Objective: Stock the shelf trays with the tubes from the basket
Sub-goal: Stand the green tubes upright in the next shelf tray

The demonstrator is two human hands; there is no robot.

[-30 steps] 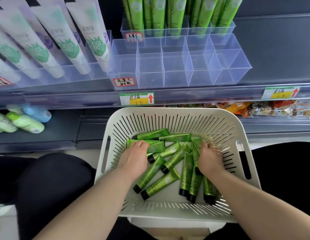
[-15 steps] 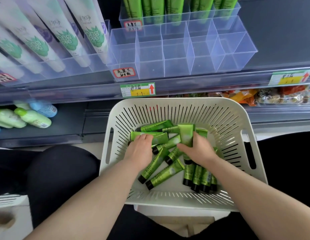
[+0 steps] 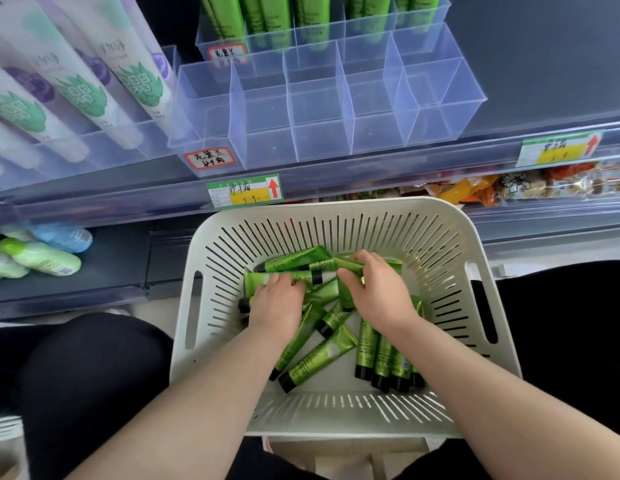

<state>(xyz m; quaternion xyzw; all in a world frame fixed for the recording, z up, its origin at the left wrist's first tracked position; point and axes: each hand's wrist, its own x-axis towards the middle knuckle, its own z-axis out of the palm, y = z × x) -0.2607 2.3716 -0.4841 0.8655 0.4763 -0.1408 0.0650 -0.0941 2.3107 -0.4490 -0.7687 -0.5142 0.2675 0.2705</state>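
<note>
Both hands are down in the white basket [image 3: 440,237], in among the loose green tubes [image 3: 319,358] piled on its floor. One tube [image 3: 345,262] is gripped by the right hand [image 3: 381,296], fingers [image 3: 365,261] curled round it near the crimped end. Its long axis appears to run near to far, with the crimp away from the person and the cap toward them, though much of it is covered. The left hand [image 3: 277,306] is laid over a crosswise tube [image 3: 260,280] with its fingers [image 3: 284,282] bent down onto it. Whether anything is actually clasped there cannot be told.

Now the relation that counts. The clear tray [image 3: 260,147] is found straight ahead and above, beyond the basket's far rim, with its compartments bare. A stocked tray [image 3: 422,39] is seen behind it, tubes standing upright. The gripped tube is judged to be the one to go up first. The right hand is the nearer to the tray's middle and right compartments, and the tube would need to be stood on end and dropped in.
</note>
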